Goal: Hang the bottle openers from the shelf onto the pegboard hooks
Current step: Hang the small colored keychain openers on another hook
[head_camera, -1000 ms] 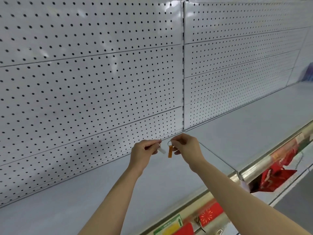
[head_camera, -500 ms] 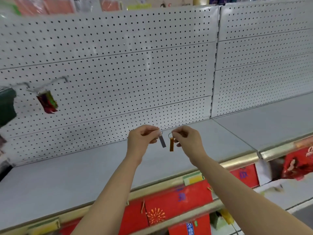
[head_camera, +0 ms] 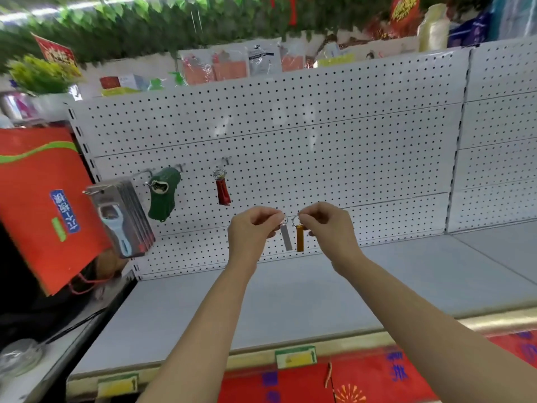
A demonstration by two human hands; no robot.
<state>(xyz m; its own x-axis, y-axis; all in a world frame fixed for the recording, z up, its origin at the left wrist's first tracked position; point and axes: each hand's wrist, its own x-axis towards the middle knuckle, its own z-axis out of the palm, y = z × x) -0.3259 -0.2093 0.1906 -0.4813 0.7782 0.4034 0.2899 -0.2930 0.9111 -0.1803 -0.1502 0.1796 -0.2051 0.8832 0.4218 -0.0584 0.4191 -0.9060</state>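
Observation:
My left hand (head_camera: 252,229) pinches the key ring of a small silver bottle opener (head_camera: 286,237), which dangles below my fingers. Beside it, my right hand (head_camera: 328,225) pinches the ring of an orange bottle opener (head_camera: 300,238) that hangs the same way. Both openers hang side by side, a little apart, in front of the lowest panel of the white pegboard (head_camera: 319,158). On a hook (head_camera: 226,161) up and to the left hangs a red bottle opener (head_camera: 222,189). Further left, a green opener (head_camera: 162,193) and a stack of carded blue openers (head_camera: 122,216) hang on other hooks.
The grey shelf (head_camera: 290,303) lies under my arms, with yellow price tags on its front rail. A red bag (head_camera: 43,205) stands at the left. Packaged goods and green foliage sit above the pegboard. Red packets fill the shelf below.
The view has swung left and up, bringing the hooks with the red, green and carded openers into sight. Both hands keep their pinch on the two openers and have risen slightly.

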